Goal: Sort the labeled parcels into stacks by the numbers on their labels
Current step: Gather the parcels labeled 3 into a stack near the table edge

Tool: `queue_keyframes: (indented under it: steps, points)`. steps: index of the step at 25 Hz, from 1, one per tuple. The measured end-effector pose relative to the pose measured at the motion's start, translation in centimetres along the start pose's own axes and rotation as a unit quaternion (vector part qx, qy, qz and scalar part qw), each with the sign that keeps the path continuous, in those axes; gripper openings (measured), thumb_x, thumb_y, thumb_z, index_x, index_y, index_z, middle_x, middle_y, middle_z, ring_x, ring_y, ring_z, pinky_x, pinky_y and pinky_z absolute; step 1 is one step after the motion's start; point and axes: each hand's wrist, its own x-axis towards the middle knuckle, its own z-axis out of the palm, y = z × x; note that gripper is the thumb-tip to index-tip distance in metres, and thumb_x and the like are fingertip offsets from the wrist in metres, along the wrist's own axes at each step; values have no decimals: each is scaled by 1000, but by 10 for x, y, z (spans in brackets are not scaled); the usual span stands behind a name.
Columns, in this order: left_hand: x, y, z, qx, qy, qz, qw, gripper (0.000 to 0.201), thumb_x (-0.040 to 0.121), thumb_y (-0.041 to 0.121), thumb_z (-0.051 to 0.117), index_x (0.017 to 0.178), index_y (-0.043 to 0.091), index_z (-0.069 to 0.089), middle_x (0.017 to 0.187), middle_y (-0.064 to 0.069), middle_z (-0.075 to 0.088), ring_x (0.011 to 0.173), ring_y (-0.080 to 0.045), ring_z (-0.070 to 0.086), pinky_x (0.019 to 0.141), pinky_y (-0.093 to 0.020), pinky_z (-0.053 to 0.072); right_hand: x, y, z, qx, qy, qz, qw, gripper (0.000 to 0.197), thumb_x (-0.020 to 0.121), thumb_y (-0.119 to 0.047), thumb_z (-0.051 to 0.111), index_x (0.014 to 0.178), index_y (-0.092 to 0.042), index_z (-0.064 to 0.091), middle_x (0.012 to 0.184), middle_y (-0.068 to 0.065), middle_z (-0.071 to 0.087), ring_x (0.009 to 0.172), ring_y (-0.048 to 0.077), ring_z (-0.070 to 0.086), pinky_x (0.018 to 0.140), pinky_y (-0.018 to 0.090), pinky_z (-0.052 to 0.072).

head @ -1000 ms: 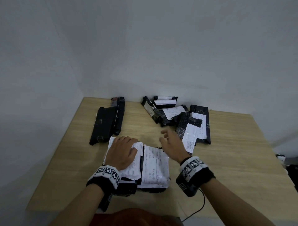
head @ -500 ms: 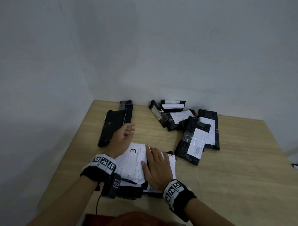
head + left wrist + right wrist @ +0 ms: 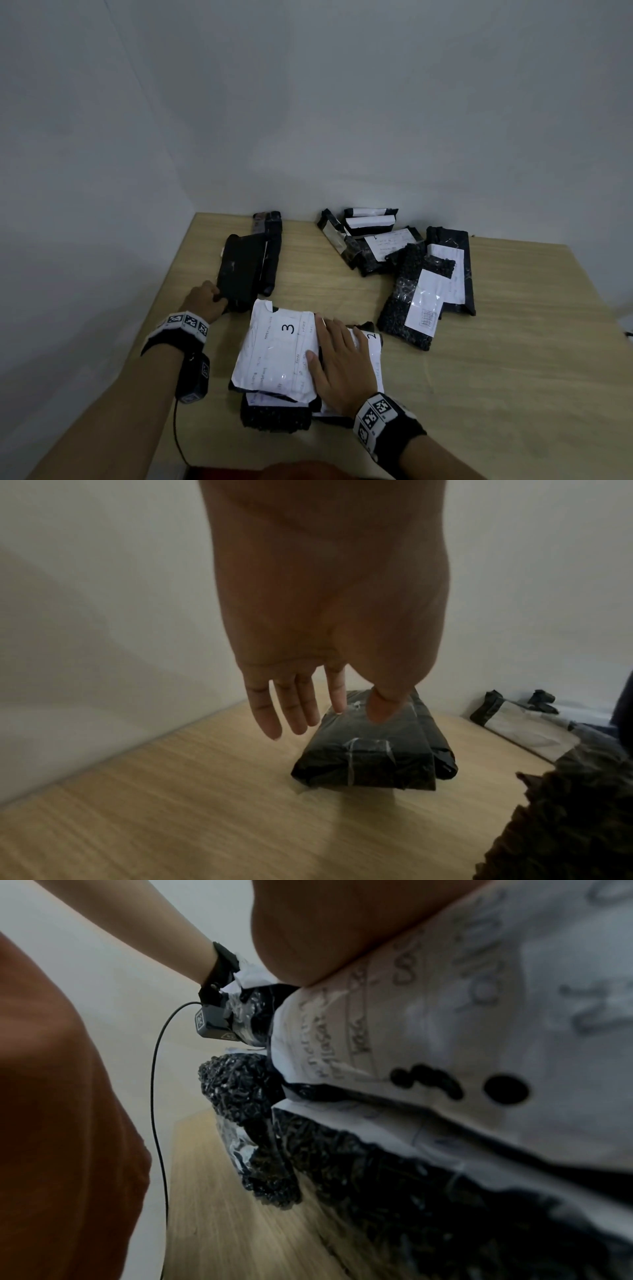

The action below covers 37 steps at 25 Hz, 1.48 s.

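Two parcels with white labels lie side by side on a near stack: one marked 3 (image 3: 277, 349) and one marked 2 (image 3: 371, 346) (image 3: 479, 1047). My right hand (image 3: 337, 346) (image 3: 342, 920) lies flat on the parcel marked 2, fingers straight, thumb on the edge of the 3 label. A black bubble-wrap parcel (image 3: 274, 416) (image 3: 240, 1085) sticks out under them. My left hand (image 3: 219, 298) (image 3: 325, 718) reaches the near end of a plain black parcel stack (image 3: 243, 270) (image 3: 366, 750) at the back left. Its fingers are straight; contact is unclear.
A loose pile of black parcels with white labels (image 3: 387, 243) sits at the back right, with a long bubble-wrap parcel (image 3: 414, 301) in front of it. Walls close off the wooden table (image 3: 513, 377) at left and behind. A cable (image 3: 176, 435) hangs from my left wrist.
My left hand left the parcel marked 3 and moved forward-left to the black stack. My right hand drew back from the far pile and settled flat on the parcel marked 2.
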Motion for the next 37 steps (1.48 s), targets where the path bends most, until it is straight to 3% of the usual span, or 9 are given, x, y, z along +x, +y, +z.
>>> queue_keyframes:
  steps: [4, 9, 14, 19, 24, 28, 33, 35, 37]
  points:
    - [-9, 16, 16, 38, -6, 0, 999, 59, 82, 38, 68, 126, 9, 41, 124, -22, 46, 111, -39, 50, 85, -39, 45, -16, 6, -8, -1, 19, 0, 1000, 65, 98, -51, 21, 155, -20, 20, 154, -3, 36, 142, 17, 31, 117, 47, 11]
    - [-20, 29, 31, 27, 8, 2, 1000, 76, 75, 55, 69, 138, 38, 30, 130, -21, 38, 116, -43, 46, 97, -46, 44, -36, 8, -9, 1, 47, 1, 999, 63, 98, -50, 29, 153, -19, 27, 150, -3, 41, 139, 16, 37, 115, 46, 16]
    - [-16, 28, 33, -30, 22, -63, 997, 110, 56, 78, 69, 146, 37, 19, 142, -21, 32, 124, -45, 44, 103, -52, 40, -43, 2, -12, 5, 35, -20, 999, 64, 98, -53, 27, 154, -21, 25, 153, -4, 38, 140, 14, 34, 118, 43, 11]
    - [-20, 37, 41, -81, 14, -71, 994, 124, 51, 63, 81, 146, 39, 5, 143, -24, 30, 125, -43, 42, 104, -52, 39, -56, 6, -11, 7, 25, -19, 999, 66, 98, -56, 18, 154, -21, 23, 153, -6, 36, 141, 11, 32, 119, 42, 10]
    - [-23, 45, 34, -148, 32, -106, 983, 98, 65, 55, 74, 139, 31, 14, 138, -23, 35, 119, -42, 45, 101, -52, 42, -59, 7, -10, 12, 22, -19, 1000, 65, 98, -54, 20, 154, -21, 24, 151, -5, 38, 140, 12, 33, 118, 42, 11]
    - [-31, 49, 15, -232, 94, -46, 967, 62, 74, 56, 57, 121, 27, 29, 124, -18, 50, 102, -37, 56, 92, -46, 47, -55, 0, -2, 24, 15, -25, 999, 65, 98, -55, 20, 154, -20, 25, 150, -5, 39, 138, 12, 36, 118, 41, 10]
    - [-44, 77, -30, -407, 28, 59, 911, 27, 96, 33, 46, 116, 20, 35, 97, -6, 58, 80, -18, 58, 67, -31, 45, -47, -7, 10, 52, -3, -26, 998, 66, 98, -56, 27, 153, -20, 25, 155, -6, 36, 142, 11, 32, 118, 39, 6]
    - [-57, 83, -43, -520, -61, 55, 850, 26, 97, 33, 36, 107, 16, 52, 89, -4, 64, 81, -19, 57, 69, -32, 44, -49, -6, 14, 79, -30, -24, 996, 70, 96, -59, 29, 155, -22, 19, 159, -9, 28, 146, 8, 24, 120, 37, 1]
    - [-71, 78, -53, -586, -129, 67, 797, 42, 93, 35, 32, 115, 13, 60, 108, -6, 66, 97, -21, 58, 83, -35, 43, -48, -8, 14, 94, -57, -36, 993, 74, 94, -62, 29, 155, -24, 13, 161, -11, 21, 150, 6, 13, 120, 38, -7]
